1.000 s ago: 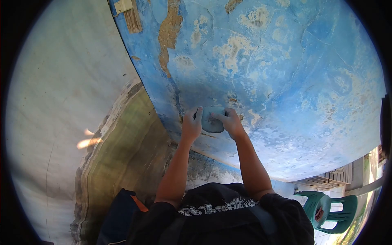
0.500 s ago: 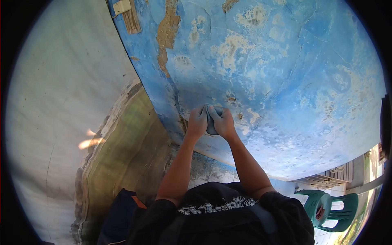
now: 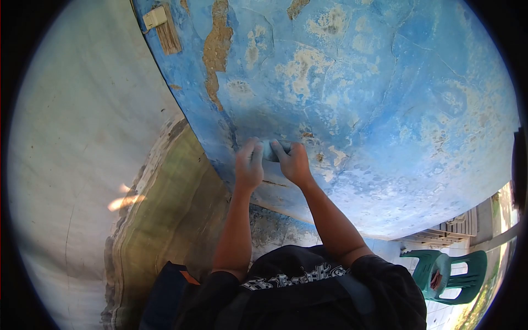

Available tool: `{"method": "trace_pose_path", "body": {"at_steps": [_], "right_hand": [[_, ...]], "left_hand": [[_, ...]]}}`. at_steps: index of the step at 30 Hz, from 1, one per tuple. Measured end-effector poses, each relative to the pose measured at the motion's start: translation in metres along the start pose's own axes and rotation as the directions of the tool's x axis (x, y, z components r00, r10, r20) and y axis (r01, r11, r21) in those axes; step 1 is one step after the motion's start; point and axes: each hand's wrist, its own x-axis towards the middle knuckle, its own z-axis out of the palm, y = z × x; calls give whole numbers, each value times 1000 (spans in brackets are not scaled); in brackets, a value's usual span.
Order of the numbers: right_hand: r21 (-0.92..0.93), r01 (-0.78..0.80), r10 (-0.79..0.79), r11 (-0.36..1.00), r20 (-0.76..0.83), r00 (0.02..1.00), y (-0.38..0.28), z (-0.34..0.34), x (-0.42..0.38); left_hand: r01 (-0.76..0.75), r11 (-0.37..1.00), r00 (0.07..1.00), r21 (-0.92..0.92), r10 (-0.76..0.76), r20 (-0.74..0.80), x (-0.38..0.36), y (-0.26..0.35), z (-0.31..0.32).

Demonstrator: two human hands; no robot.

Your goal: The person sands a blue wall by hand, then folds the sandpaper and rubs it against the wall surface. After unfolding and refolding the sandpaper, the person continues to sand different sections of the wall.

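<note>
A bluish-grey, dusty, flexible sheet (image 3: pixel 269 152) is stretched between my two hands in front of the blue wall (image 3: pixel 396 121). Its exact kind is hidden by the fingers and the dust. My left hand (image 3: pixel 250 163) grips the left end with fingers closed, slightly smeared by motion. At the other end my right hand (image 3: pixel 295 163) is closed on the sheet, thumb lying over its near face. Pale blue-grey dust coats the fingers and thumbs of both hands. The wall's paint is flaking, with bare brown patches.
A pale wall with a stained, brownish lower part (image 3: pixel 170 198) meets the blue wall at the left. A white switch box (image 3: pixel 154 18) sits on a wooden block (image 3: pixel 168 38) at the upper left. At the lower right stands a green plastic chair (image 3: pixel 465 275), near wooden slats (image 3: pixel 459 225).
Both hands have shifted slightly up and left in the view. They have moved apart, and the sheet, bunched and hanging lower before, is now spread between them.
</note>
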Motion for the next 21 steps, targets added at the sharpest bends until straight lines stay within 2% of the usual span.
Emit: {"method": "trace_pose_path", "body": {"at_steps": [2, 3, 4, 5, 6, 7, 8, 9, 10, 12, 13, 14, 15, 16, 17, 18, 19, 20, 21], "right_hand": [[-23, -26, 26, 999, 8, 1000, 7, -2, 2], [-50, -47, 48, 998, 23, 999, 9, -3, 4], [-52, -40, 41, 998, 20, 999, 10, -3, 8], [-17, -103, 104, 994, 16, 994, 13, -2, 10], [18, -170, 169, 985, 17, 985, 14, 0, 9], [20, -170, 169, 985, 17, 985, 15, 0, 9], [151, -195, 196, 969, 5, 980, 16, 1, 10], [280, -214, 224, 936, -2, 975, 17, 2, 10], [280, -214, 224, 936, -1, 975, 18, 2, 12], [503, -306, 339, 808, 27, 940, 21, 4, 15], [501, -310, 343, 808, 28, 939, 9, 4, 12], [641, -349, 373, 684, 104, 922, -4, 2, 9], [754, -382, 387, 534, 183, 904, -13, 3, 6], [753, -384, 390, 534, 183, 902, -10, 6, 3], [784, -363, 294, 504, 239, 926, -4, 9, 1], [813, -343, 190, 470, 287, 939, -1, 12, -1], [812, -341, 191, 474, 283, 940, 1, 17, -3], [809, -311, 115, 499, 294, 949, 2, 21, -6], [805, -279, 41, 523, 303, 952, 4, 24, -11]], "left_hand": [[-79, 989, 997, 125, 77, 17, -1, 6, 0], [-82, 989, 997, 123, 80, 16, -2, 4, -2], [-7, 992, 1000, 125, 8, -8, -1, 0, -4], [72, 989, 997, 126, -69, -30, 0, -4, -7], [72, 989, 997, 127, -69, -27, -1, -9, -8], [157, 985, 988, 67, -156, -14, -1, -14, -10], [241, 970, 971, 9, -241, 4, -1, -19, -13], [240, 971, 971, 10, -240, 3, -2, -19, -14], [237, 971, 971, -8, -237, -4, -4, -19, -14], [239, 971, 971, -29, -239, -10, -5, -20, -17], [145, 989, 989, 39, -145, 7, -5, -21, -19], [47, 993, 998, 105, -51, 31, -5, -22, -21], [51, 993, 998, 103, -55, 32, -5, -22, -24], [168, 986, 986, -2, -168, 13, -6, -21, -25], [277, 955, 961, -108, -278, 5, -5, -20, -27], [276, 955, 961, -112, -277, 7, -4, -14, -25], [295, 927, 950, -231, -310, -28, -4, -6, -20], [307, 885, 936, -349, -347, -56, -5, 0, -18], [308, 882, 937, -356, -346, -47, -5, 4, -18]]}}
